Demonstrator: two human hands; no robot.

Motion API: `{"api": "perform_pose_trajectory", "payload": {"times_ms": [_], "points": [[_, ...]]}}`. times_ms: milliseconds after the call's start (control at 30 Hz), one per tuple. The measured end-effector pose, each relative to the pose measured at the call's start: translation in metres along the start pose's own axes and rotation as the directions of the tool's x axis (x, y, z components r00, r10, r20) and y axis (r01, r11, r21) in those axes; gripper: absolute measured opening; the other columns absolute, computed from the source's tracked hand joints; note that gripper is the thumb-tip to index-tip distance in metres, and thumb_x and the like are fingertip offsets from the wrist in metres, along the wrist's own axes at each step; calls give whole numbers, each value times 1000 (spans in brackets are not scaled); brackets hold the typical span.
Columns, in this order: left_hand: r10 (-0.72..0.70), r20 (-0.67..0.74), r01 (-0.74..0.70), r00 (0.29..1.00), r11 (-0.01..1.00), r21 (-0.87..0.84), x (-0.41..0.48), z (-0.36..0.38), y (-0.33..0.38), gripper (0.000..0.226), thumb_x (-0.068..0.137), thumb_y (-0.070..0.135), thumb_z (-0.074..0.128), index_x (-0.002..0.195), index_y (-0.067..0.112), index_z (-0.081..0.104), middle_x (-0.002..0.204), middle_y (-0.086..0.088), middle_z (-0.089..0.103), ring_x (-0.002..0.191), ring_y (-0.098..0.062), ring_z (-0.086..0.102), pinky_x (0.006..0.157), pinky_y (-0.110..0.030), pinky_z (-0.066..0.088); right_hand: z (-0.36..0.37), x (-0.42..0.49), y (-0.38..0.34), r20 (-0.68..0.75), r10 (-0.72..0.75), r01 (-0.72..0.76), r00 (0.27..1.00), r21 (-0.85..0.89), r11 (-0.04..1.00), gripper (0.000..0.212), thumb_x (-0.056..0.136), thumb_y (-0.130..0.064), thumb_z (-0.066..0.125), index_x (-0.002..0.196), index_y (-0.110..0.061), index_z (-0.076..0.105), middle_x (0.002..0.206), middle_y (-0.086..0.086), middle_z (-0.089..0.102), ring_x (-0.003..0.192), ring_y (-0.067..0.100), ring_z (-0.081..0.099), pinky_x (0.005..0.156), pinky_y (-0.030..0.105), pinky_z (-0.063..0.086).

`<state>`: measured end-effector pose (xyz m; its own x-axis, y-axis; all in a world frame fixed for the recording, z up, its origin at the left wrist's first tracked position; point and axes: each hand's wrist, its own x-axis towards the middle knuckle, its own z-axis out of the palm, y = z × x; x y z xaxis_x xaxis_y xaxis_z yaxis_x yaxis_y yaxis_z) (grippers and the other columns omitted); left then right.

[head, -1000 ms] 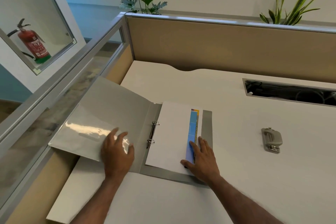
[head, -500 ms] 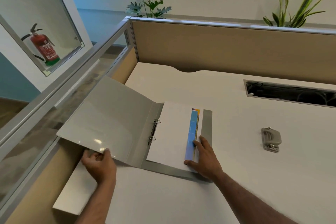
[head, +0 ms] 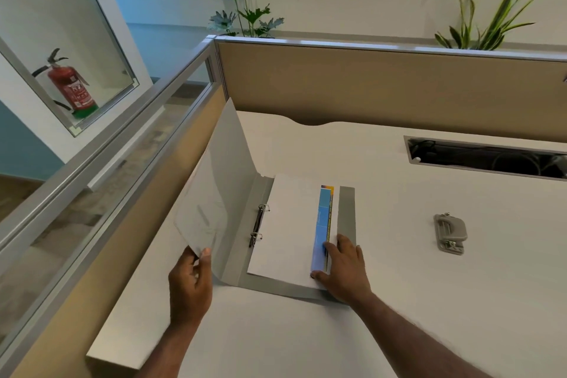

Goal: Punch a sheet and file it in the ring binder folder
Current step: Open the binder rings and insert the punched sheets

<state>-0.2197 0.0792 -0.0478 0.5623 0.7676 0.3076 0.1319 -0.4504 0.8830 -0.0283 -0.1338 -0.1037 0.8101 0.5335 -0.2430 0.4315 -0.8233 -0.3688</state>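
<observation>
- The fingers (head: 206, 253) of the left hand (head: 190, 282) are curled and pinch the near corner of the cover (head: 214, 193), thumb on the inner face and the other fingers behind it.
- The fingers (head: 333, 247) of the right hand (head: 345, 270) lie straight and spread. They press flat on the right edge of the paper in the binder (head: 346, 212) and grasp nothing.
- The cover stands raised off the counter (head: 429, 301) at the binder's left side. It is steeply tilted, roughly midway between lying open and lying shut.
- The sheet (head: 288, 224) lies white and flat on top of the binder's right half, its left edge at the rings (head: 259, 225).
- The rings look closed. Whether they pass through holes in the sheet is too small to tell.
- A strip of blue tabs (head: 322, 224) shows along the sheet's right edge, partly under the right hand.
- The punch (head: 449, 233) sits on the counter well apart to the binder's right, with no hand on it.
- Judged from this, punching is done and the sheet seems filed, since the punch is set aside and the sheet lies squared against the rings.
- What seems left is to bring the cover down over the sheet and take the right hand out from under it.
- The threading cannot be confirmed, so a check at the rings may also remain.
</observation>
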Motion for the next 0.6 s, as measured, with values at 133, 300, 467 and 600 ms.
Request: {"api": "perform_pose_trajectory", "payload": {"times_ms": [133, 300, 467, 600], "points": [[-12, 25, 12, 1000, 1000, 2, -2, 1, -3, 40, 89, 44, 46, 115, 16, 58, 112, -4, 66, 101, 9, 60, 80, -5, 48, -8, 2, -19, -82, -57, 52, 995, -66, 996, 52, 85, -38, 61, 133, -24, 47, 144, 3, 38, 135, 23, 33, 114, 37, 23], [-11, 28, 10, 1000, 999, 37, -2, 0, -3, 32, 91, 27, 49, 118, 14, 57, 118, -5, 64, 102, 8, 59, 78, -5, 48, -11, 24, -72, -32, -28, 35, 999, 228, 973, 29, 89, -37, 60, 111, -20, 64, 114, 0, 65, 105, 17, 58, 94, 34, 48], [-5, 46, 1, 999, 997, 80, -2, 2, -5, 37, 90, 23, 48, 116, 0, 61, 110, -8, 67, 87, 6, 62, 65, -2, 45, -5, 61, -125, 52, 49, -67, 997, 423, 904, 26, 88, -35, 60, 97, -12, 67, 102, 7, 71, 93, 23, 64, 79, 33, 50], [-39, 54, 33, 998, 993, 110, -4, 5, -6, 33, 90, 19, 48, 109, -3, 63, 103, -8, 67, 83, 15, 58, 64, 0, 43, 3, 85, -152, 55, 141, -151, 988, 442, 884, 25, 84, -25, 63, 106, -12, 63, 109, 9, 68, 101, 29, 64, 80, 31, 48]]}}
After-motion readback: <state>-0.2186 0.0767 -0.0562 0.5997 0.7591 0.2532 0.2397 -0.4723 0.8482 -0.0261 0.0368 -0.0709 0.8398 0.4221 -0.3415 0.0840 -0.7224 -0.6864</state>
